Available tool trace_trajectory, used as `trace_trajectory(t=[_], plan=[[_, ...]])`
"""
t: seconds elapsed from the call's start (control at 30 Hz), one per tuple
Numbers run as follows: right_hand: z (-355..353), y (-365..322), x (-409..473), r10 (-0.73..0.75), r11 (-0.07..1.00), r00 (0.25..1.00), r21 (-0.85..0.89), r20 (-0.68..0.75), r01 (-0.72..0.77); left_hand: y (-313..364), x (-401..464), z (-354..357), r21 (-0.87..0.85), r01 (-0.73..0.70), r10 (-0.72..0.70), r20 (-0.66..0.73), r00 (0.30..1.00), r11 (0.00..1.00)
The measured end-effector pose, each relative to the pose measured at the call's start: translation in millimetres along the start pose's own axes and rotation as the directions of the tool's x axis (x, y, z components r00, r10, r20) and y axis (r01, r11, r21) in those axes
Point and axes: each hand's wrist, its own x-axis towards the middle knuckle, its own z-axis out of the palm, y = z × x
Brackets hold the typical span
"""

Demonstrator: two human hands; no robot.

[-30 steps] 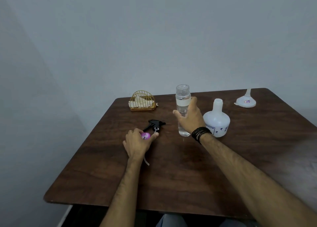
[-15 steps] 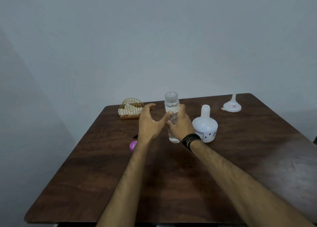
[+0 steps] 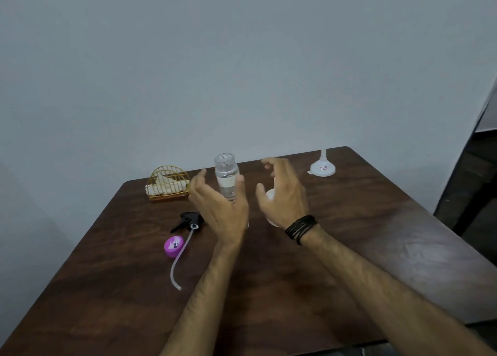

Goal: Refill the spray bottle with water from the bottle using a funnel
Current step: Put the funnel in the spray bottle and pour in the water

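Since a moment ago my right hand [image 3: 282, 194] has let go of the water bottle [image 3: 227, 179] and spread open over the spray bottle [image 3: 270, 194]. My left hand [image 3: 220, 207] cups open beside the uncapped bottle: rigid, slick, sloshy, best gripped mid-body. The funnel [image 3: 322, 167] sits beyond my right fingertips.

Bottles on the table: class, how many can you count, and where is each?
2. A clear bottle stands uncapped behind the left hand; a white spray bottle is mostly hidden behind the right hand.
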Motion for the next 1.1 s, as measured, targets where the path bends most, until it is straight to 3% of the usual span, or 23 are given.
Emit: trace_trajectory(t=[0.03,0.1,0.17,0.23,0.3,0.4,0.57,0.87,1.1], plan=[[-6.8,9.9,4.5,0.009,1.0,1.0,0.003,-0.03,-0.009,4.1,-8.1,1.7,0.018,-0.085,0.087,-0.07,0.994,0.996],[-18.4,34.6,12.7,0.086,0.996,0.994,0.028,-0.069,-0.085,15.5,-29.2,9.5,-0.023,-0.252,0.251,-0.055,0.966,0.967],[-27.1,65.2,18.2,0.182,0.983,0.977,0.036,-0.109,-0.179,30.8,-56.8,21.0,-0.173,-0.409,0.434,0.147,0.889,0.896],[-33.1,96.0,22.3,0.278,0.961,0.949,0.042,-0.148,-0.275,43.4,-85.9,36.9,-0.323,-0.457,0.557,0.396,0.73,0.829],[-38.3,127.4,23.6,0.365,0.931,0.919,0.037,-0.15,-0.364,52.3,-107.2,56.7,-0.336,-0.368,0.497,0.634,0.593,0.867],[-46.3,169.7,23.2,0.457,0.886,0.886,-0.057,-0.074,-0.461,55.1,-121.2,87.2,-0.235,-0.267,0.341,0.804,0.487,0.935],[-48.6,218.8,45.6,0.526,0.844,0.831,-0.234,0.18,-0.483,46.6,-118.7,131.3,0.069,-0.42,0.073,0.946,0.314,0.905],[-14.2,239.6,105.0,0.592,0.803,0.733,-0.175,0.336,-0.569,41.2,-122.7,141.4,0.144,-0.477,0.016,0.949,0.316,0.867],[-12.7,238.0,90.3,0.515,0.847,0.815,-0.307,0.265,-0.435,40.6,-122.7,142.0,0.133,-0.458,0.016,0.952,0.307,0.879]])
